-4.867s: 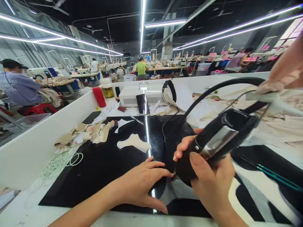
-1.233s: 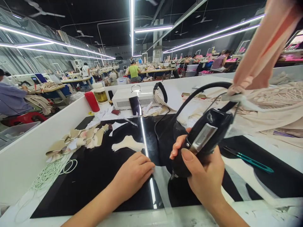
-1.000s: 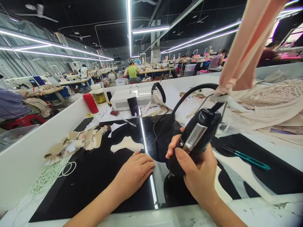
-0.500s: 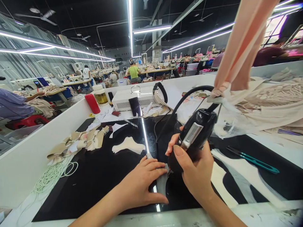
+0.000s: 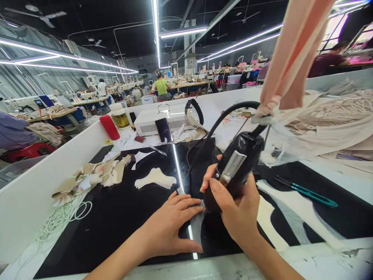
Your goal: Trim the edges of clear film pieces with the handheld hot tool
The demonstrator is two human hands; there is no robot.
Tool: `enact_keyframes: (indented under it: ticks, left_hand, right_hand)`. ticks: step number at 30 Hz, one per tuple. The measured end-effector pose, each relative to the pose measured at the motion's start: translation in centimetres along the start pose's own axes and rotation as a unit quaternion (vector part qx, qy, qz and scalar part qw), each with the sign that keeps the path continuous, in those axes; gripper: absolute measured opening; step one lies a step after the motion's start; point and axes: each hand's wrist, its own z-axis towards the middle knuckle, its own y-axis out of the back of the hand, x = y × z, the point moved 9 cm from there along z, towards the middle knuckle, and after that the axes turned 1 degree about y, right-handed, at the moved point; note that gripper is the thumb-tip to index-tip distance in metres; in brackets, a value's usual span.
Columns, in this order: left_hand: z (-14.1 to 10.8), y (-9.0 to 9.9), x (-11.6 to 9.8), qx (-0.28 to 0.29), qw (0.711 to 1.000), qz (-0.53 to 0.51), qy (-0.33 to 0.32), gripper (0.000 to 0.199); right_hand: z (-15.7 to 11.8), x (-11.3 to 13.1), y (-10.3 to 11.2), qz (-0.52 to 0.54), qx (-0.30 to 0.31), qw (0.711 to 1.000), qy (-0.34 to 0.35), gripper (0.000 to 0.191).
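Observation:
My right hand is wrapped round a black corded hand tool with a silver lever on its side. The tool stands tilted, its lower end down near the black work surface and hidden behind my fingers. Beside it my left hand lies flat with fingers spread, touching a narrow strip of thin grey translucent fabric. A pink cloth strip is knotted at the top of the tool by its thick black cable. Beyond my left hand lies a cream fabric piece.
Teal-handled tweezers and pale cut pieces lie at right. Cloth scraps and pale green cord sit at left. A white vented box, a phone and a jar stand behind. Low white walls border the table.
The whole view has shifted slightly, so everything sits a little further left. Both hands keep nearly the same place and hold; the tool and the grey strip show no clear movement.

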Motion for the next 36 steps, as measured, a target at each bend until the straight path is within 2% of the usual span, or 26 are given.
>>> enact_keyframes:
  ticks: [5, 8, 14, 22, 32, 36]
  left_hand:
    - [0.0, 0.0, -0.1, 0.015, 1.000, 0.005, 0.016, 0.090]
    - [0.0, -0.1, -0.1, 0.019, 1.000, 0.007, 0.018, 0.088]
    - [0.0, -0.2, 0.0, 0.025, 1.000, 0.008, 0.017, 0.088]
    - [-0.1, -0.2, 0.0, 0.024, 1.000, 0.001, 0.015, 0.085]
    - [0.0, -0.2, -0.1, 0.022, 1.000, 0.011, 0.002, 0.083]
    - [-0.1, -0.1, -0.1, 0.008, 1.000, 0.000, -0.007, 0.080]
  right_hand:
    - [-0.9, -0.2, -0.1, 0.079, 0.006, 0.997, -0.018, 0.028]
    - [-1.1, -0.1, -0.4, 0.072, 0.025, 0.997, -0.017, 0.025]
    - [-0.9, 0.4, -0.5, 0.020, 0.021, 1.000, -0.002, 0.020]
    - [-2.2, 0.1, -0.7, 0.090, 0.048, 0.994, -0.028, 0.022]
    - [-2.4, 0.6, -1.1, 0.093, 0.064, 0.993, -0.018, 0.020]
    - [-2.8, 0.8, -0.5, 0.084, 0.056, 0.995, -0.023, 0.029]
